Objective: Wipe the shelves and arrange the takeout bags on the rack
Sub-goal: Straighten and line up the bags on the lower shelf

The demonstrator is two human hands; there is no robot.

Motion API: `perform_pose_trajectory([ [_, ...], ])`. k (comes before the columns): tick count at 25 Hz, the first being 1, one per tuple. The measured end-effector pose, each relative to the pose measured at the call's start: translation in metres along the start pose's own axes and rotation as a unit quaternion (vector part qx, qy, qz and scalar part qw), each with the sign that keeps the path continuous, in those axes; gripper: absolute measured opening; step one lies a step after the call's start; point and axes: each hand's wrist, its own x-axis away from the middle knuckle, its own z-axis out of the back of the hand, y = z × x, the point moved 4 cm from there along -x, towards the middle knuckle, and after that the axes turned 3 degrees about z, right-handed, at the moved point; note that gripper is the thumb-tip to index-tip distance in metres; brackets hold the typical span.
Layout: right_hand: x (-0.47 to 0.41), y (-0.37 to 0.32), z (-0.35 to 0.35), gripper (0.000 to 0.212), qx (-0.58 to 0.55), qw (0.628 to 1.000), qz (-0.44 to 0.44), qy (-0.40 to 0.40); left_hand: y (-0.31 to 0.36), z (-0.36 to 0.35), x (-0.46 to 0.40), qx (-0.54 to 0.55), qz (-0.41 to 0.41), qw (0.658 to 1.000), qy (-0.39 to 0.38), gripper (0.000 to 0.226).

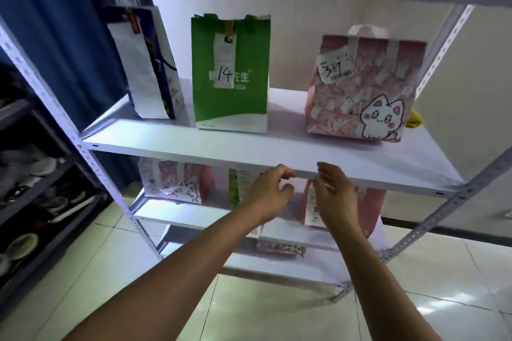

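The left hand and the right hand hover at the near edge of the middle shelf, fingers loosely curled, holding nothing. Farther back stand a purple bag left, a green bag centre, a pink cat bag right.

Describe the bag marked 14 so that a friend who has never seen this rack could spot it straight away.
Find the white metal rack and the shelf just above the person's hands. Three bags stand on it; take the middle one, the green bag, between a dark blue bag and a pink cat bag. It alone is green with a white base, and "14" is handwritten on its receipt.
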Motion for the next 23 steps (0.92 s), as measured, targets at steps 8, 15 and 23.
perform_pose_trajectory([
  [8,-0.038,-0.102,-0.054,0.038,-0.010,0.998,0.061,-0.019,-0.006,0.144,-0.013,0.016,0.005,0.987,0.157,0.043],
  [15,-0.075,-0.135,-0.106,0.069,-0.014,0.999,0.002,-0.042,-0.030,0.216,-0.046,0.029,0.026,0.984,0.171,0.060],
  [23,-0.110,-0.138,-0.139,0.076,-0.013,0.997,-0.045,-0.054,-0.061,0.237,-0.093,0.041,0.049,0.993,0.100,0.066],
])
